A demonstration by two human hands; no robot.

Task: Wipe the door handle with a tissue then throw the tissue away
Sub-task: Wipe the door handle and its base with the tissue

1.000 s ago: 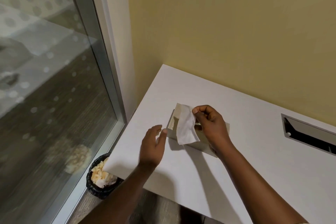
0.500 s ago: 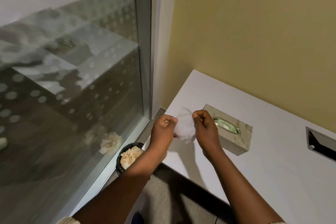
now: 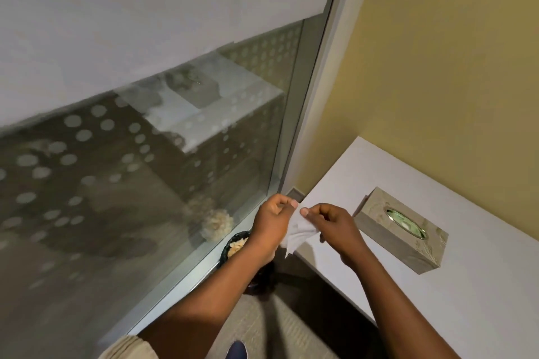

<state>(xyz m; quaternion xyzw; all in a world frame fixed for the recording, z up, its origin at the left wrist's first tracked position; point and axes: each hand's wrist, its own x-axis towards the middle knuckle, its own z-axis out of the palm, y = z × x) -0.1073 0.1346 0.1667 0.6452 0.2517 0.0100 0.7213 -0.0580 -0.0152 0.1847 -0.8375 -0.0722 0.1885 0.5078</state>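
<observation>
I held the tissue [image 3: 297, 231] off the table edge, left hand [image 3: 272, 223] and right hand [image 3: 332, 226] each pinching it. No door handle was in view. Judged status: tissue obtained; wiping and disposal outstanding.

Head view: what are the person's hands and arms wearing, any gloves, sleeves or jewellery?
The left hand and right hand are bare: no gloves, rings or watch show. A beige sleeve sits pushed up on the left arm; the right arm is bare to the frame edge.
</observation>
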